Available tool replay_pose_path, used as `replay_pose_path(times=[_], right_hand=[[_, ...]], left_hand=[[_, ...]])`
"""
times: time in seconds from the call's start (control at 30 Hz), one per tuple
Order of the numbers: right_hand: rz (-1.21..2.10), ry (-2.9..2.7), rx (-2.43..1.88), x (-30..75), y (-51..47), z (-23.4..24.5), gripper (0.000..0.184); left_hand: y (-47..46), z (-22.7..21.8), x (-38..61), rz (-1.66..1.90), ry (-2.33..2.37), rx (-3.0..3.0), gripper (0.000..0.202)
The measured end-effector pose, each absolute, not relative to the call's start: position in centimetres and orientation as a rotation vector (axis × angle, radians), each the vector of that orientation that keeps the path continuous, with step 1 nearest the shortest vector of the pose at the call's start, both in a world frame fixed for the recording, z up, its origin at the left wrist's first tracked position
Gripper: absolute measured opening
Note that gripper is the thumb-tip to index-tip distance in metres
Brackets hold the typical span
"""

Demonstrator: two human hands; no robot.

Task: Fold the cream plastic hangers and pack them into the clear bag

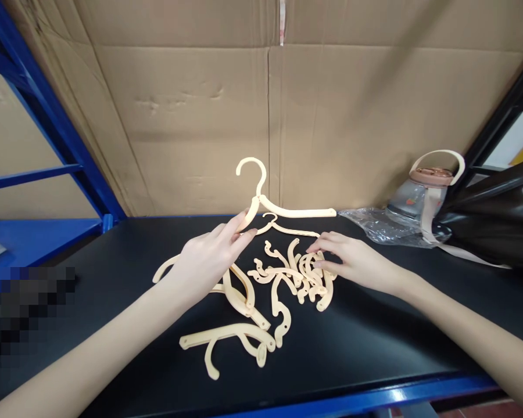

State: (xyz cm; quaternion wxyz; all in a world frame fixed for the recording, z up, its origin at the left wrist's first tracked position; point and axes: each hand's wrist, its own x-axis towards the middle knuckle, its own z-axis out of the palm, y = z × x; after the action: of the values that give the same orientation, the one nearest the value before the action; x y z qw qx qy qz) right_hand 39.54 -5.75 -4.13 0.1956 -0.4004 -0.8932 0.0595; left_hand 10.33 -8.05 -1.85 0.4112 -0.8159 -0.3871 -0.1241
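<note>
L hand (211,251) pinches hanger (296,213) by one arm; R hand (353,259) part-curled at loose pcs (290,272), grip unclear; overlap could cause snags.

Between our left fingers (232,227) and right fingers (325,244), loose hanger parts (283,271) block a low pass. Nearer us than the right fingers, bare tabletop (375,342) leaves room.

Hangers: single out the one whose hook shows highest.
The hanger in the left hand: its hook shows against the cardboard, while the others' hooks sit lower in view.
</note>
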Motion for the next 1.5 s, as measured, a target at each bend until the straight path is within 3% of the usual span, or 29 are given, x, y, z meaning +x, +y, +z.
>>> replay_pose_path(times=[0.5, 1.1, 1.5], right_hand=[[0.312, -2.634, -0.821, 37.5, -7.2, -4.8, 0.032], [0.115, -2.514, -0.991, 39.1, -4.9, -5.7, 0.026], [0.155, -2.443, -0.995, 38.2, -4.8, -5.5, 0.024]], left_hand=[[-7.7, -2.0, 10.4, -0.306, -0.894, -2.113, 0.043], [-7.8, -1.7, 10.1, -0.396, -0.928, -2.175, 0.040], [-7.4, -1.4, 9.3, -0.426, -1.077, -2.123, 0.046]])
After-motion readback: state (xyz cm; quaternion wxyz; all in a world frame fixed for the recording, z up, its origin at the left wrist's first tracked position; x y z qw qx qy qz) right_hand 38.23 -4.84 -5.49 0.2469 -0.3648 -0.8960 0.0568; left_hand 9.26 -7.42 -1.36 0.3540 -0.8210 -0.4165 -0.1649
